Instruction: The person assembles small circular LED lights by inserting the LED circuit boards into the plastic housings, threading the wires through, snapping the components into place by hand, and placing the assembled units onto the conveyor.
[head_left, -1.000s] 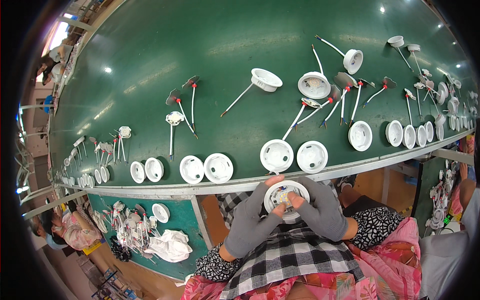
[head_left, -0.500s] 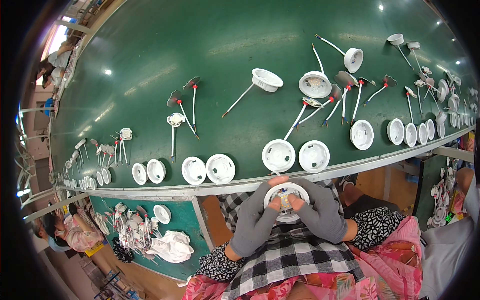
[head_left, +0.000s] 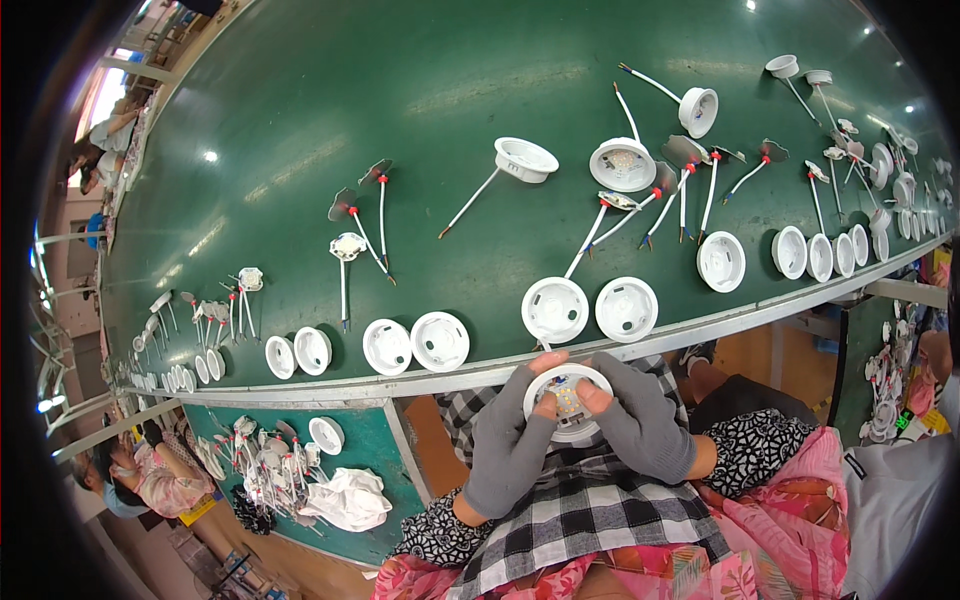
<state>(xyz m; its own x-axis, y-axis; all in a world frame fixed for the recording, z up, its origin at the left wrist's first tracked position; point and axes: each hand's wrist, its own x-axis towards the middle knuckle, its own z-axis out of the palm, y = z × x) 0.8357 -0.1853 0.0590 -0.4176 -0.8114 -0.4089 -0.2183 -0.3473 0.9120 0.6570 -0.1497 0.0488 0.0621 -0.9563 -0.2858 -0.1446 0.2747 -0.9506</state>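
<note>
I hold a round white lamp housing (head_left: 567, 402) over my lap, just below the table's front edge. My left hand (head_left: 513, 440), in a grey fingerless glove, grips its left rim with the thumb pressing into the bowl. On the right rim sits my right hand (head_left: 638, 420), gloved the same, its thumb on the small yellowish board (head_left: 567, 399) inside. Two empty white housings (head_left: 556, 309) (head_left: 626, 308) lie on the green table (head_left: 420, 110) right above my hands.
More white housings (head_left: 440, 341) line the table's front edge left and right. Wired parts with red-tipped white leads (head_left: 350, 245) and wired housings (head_left: 524, 159) lie across the middle. A lower green shelf (head_left: 300, 470) at left holds parts and a white cloth. Another person (head_left: 130, 480) sits far left.
Both hands with the housing have risen slightly toward the table edge, and my thumbs have moved in over the board inside the bowl.
</note>
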